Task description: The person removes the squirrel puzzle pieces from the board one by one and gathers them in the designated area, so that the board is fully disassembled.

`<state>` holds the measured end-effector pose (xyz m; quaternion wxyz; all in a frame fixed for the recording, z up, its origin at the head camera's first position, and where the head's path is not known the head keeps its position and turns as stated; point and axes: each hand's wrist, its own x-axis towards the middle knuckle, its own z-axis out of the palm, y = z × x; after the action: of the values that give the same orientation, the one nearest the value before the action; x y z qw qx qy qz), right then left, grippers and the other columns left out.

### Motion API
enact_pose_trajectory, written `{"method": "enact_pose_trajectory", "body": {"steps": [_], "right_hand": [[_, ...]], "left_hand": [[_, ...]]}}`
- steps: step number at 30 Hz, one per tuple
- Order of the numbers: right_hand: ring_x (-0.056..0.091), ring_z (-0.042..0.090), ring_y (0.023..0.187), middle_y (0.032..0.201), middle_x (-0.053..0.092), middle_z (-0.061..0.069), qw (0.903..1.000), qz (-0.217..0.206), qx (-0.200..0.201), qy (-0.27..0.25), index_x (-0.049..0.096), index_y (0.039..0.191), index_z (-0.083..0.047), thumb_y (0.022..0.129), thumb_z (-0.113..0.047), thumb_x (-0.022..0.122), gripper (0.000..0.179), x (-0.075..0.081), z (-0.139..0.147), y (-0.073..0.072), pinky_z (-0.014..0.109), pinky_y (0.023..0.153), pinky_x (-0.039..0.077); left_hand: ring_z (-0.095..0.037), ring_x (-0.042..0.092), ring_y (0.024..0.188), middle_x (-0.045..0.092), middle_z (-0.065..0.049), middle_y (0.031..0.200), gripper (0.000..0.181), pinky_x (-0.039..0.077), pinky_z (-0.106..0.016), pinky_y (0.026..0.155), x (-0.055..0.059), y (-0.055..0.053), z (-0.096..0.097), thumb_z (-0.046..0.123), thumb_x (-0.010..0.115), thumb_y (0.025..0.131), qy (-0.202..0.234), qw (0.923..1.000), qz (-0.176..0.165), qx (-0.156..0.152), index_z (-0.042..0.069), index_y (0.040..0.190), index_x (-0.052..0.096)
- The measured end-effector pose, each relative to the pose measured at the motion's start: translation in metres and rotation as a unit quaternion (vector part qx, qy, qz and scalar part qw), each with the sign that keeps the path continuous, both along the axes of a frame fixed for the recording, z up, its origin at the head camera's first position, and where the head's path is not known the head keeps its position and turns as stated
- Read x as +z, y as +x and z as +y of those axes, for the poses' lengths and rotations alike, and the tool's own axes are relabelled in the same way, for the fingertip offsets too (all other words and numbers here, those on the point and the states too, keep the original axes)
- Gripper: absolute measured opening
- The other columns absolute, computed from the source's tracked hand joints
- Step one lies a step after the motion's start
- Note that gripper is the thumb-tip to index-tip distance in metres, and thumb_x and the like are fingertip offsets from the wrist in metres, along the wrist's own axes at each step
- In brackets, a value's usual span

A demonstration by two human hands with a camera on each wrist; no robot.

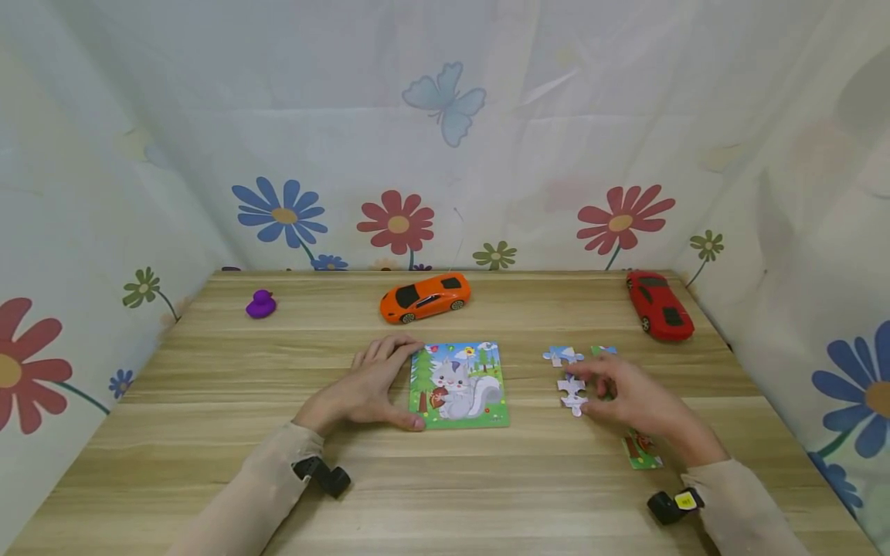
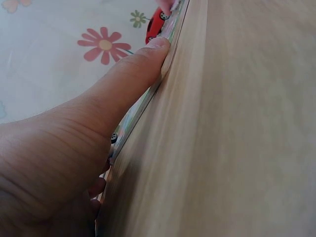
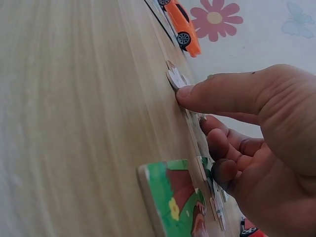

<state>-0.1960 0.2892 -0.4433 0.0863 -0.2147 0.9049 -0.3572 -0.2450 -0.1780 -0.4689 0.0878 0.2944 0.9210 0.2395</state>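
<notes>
A square squirrel picture (image 1: pixel 460 385) lies flat on the wooden table. My left hand (image 1: pixel 375 382) spans its left side, the straight thumb (image 2: pixel 143 61) touching the near left corner and the index finger reaching the far left corner. To the right, my right hand (image 1: pixel 629 390) pinches a grey and white jigsaw piece (image 1: pixel 572 394) between thumb and index finger, low over the table. Its other fingers are curled under the palm. A blue and white jigsaw piece (image 1: pixel 562 355) lies just beyond the held one. Part of the pieces is hidden by the right hand.
Another jigsaw piece, green and brown (image 1: pixel 641 450), lies near the right wrist. A green and blue piece (image 1: pixel 603 350) shows beyond the right hand. An orange toy car (image 1: pixel 426 298), a red toy car (image 1: pixel 659 306) and a purple toy duck (image 1: pixel 261 305) stand toward the back.
</notes>
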Motion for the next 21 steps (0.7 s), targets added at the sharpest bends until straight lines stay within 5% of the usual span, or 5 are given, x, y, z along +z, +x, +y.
{"method": "enact_pose_trajectory", "body": {"steps": [21], "right_hand": [[0.05,0.018,0.086,0.103,0.052,0.006,0.9991,0.009,0.001,0.041,0.067,0.154,-0.009,0.096,-0.013,0.087,0.061,0.0057,-0.007,0.0051,0.026,0.067,0.042]], "left_hand": [[-0.04,0.028,0.158,0.031,-0.012,0.175,0.134,0.026,-0.069,0.123,0.0023,0.0013,0.0001,0.078,0.093,0.072,0.006,1.0,0.004,-0.002,0.015,0.174,0.034]]}}
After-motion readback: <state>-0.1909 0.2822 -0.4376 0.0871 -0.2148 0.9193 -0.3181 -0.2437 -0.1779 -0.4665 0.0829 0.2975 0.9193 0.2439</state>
